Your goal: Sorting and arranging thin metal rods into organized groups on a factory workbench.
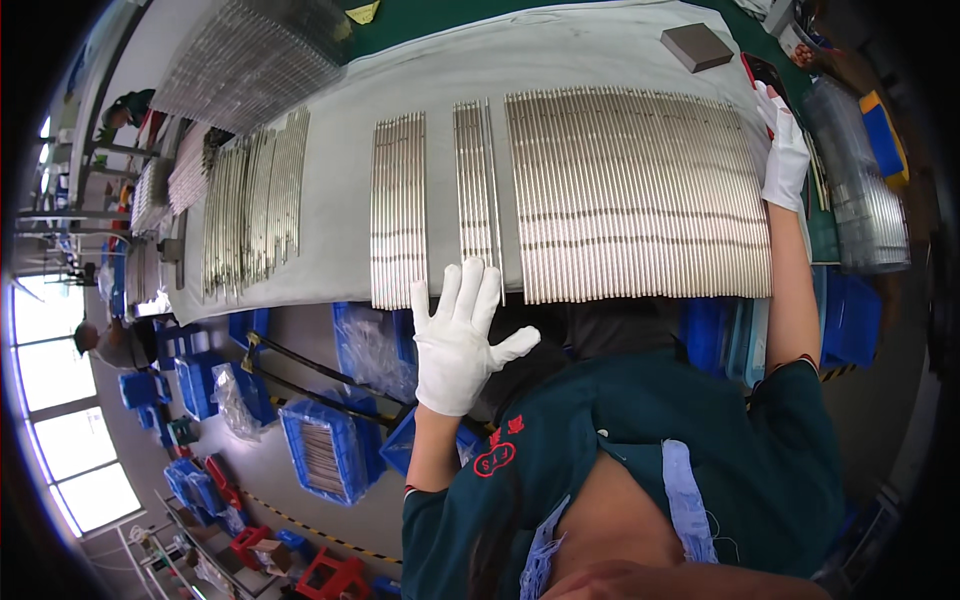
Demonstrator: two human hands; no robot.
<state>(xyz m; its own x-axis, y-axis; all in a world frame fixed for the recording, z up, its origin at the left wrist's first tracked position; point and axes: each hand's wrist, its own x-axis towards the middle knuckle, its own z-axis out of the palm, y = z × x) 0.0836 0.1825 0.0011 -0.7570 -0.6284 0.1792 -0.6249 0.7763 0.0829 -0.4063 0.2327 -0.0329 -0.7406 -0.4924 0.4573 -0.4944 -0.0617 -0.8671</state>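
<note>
**Left fingers spread at the near ends of silvery rods, right fingers at a phone**

The left hand's fingers are fanned apart and clasp nothing. In view their tips cover the near ends of a narrow strip of rods at the tabletop's near edge; whether they press on the rods cannot be told. The little finger lies at the near right corner of a medium row of rods to the left. Right of the strip, across a narrow gap, a wide block of rods runs along the near edge.

The right hand's fingers lie against the red-edged phone, near the tabletop's right edge; whether they grip it is unclear. That hand is just beside the block's right side.

A brown box sits toward the far right corner, beyond the block. An uneven group of rods lies toward the left edge, with a clear plastic stack at the far left corner. Clear plastic containers stand past the right edge.

Both hands wear white gloves. The left is back-up, thumb out to the right, its forearm bent up from below; the right arm reaches far forward, wrist nearly straight.
</note>
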